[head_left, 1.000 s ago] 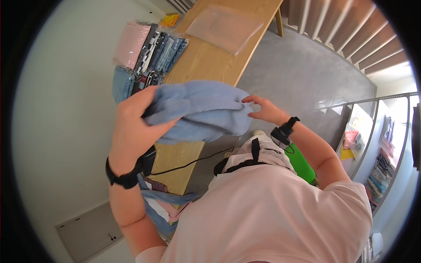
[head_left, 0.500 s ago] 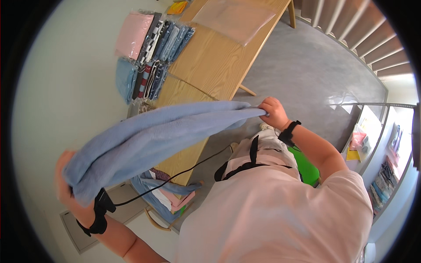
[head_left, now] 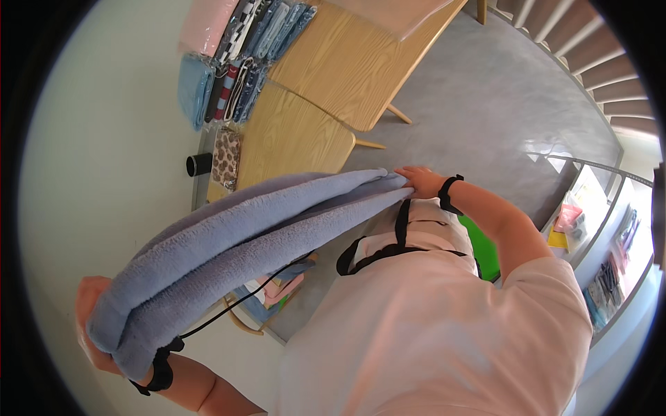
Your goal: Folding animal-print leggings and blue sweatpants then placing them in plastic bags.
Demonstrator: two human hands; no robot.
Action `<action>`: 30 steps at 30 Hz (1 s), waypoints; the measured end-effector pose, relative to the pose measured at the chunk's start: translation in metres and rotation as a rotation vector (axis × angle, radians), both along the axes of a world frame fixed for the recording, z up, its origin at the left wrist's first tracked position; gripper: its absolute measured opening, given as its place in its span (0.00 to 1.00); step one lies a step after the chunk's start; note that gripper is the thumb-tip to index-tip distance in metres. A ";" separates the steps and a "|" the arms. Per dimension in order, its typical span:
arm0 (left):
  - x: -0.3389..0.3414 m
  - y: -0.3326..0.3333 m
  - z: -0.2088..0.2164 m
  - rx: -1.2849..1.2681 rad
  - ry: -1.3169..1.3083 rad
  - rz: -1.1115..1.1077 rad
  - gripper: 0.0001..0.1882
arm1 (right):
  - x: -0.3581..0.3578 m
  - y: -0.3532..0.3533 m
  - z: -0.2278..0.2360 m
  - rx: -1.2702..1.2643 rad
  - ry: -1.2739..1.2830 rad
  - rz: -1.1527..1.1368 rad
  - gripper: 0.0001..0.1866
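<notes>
A long, soft blue-grey fleecy cloth (head_left: 236,249) is stretched in the air between my two hands, its lengthwise folds bulging like thick rolls. At its lower left end, my left hand (head_left: 89,319) is closed around the fabric, with some fingers hidden behind it. My right hand (head_left: 422,182) pinches the narrower gathered end at upper right. The cloth hangs above the near end of the wooden table (head_left: 298,132) and hides part of it.
Bagged folded textiles (head_left: 232,83) stand along the wall side. Near them are a leopard-print item (head_left: 226,158) and a black cylinder (head_left: 199,165). A clear plastic sheet (head_left: 395,14) lies at the far end. A black cable (head_left: 229,305) runs below the cloth; shelves (head_left: 590,229) stand right.
The cloth's left end has dropped with my left hand, and its folds have rounded out. My right hand has shifted slightly left. The whole view has moved, uncovering the leopard-print item and black cylinder.
</notes>
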State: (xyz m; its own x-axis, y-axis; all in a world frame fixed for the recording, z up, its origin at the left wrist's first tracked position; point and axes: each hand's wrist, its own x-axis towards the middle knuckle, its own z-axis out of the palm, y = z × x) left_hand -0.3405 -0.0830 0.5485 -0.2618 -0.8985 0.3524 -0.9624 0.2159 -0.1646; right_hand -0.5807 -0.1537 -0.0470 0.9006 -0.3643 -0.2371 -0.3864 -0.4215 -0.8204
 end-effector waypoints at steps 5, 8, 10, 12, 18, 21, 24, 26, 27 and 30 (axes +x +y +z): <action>-0.003 -0.003 -0.009 -0.114 0.010 0.137 0.10 | 0.010 0.001 -0.007 0.081 0.022 0.167 0.19; -0.010 0.010 -0.001 -0.106 -0.088 0.231 0.09 | 0.013 0.005 0.007 0.429 0.057 0.047 0.19; -0.007 0.021 0.006 -0.100 -0.082 0.259 0.10 | 0.013 0.008 0.005 0.459 0.012 -0.004 0.18; -0.006 0.035 0.019 -0.082 -0.069 0.300 0.10 | 0.015 0.008 -0.002 0.485 -0.037 -0.053 0.17; -0.002 0.081 0.054 0.003 0.000 0.452 0.11 | 0.026 0.005 -0.009 -0.122 0.161 -0.365 0.21; 0.001 0.105 0.069 0.036 0.056 0.526 0.12 | 0.025 -0.004 -0.003 -0.188 0.096 -0.299 0.17; 0.002 0.129 0.084 0.062 0.106 0.598 0.13 | 0.034 -0.010 0.005 -0.166 0.087 -0.131 0.17; 0.003 0.144 0.091 0.075 0.141 0.636 0.14 | 0.041 -0.003 -0.004 -0.204 0.043 -0.024 0.17; 0.002 0.152 0.095 0.081 0.168 0.660 0.14 | 0.045 -0.002 -0.003 -0.236 0.001 0.072 0.16; 0.006 0.175 0.108 0.101 0.266 0.720 0.15 | 0.055 0.006 -0.010 -0.264 -0.103 0.090 0.15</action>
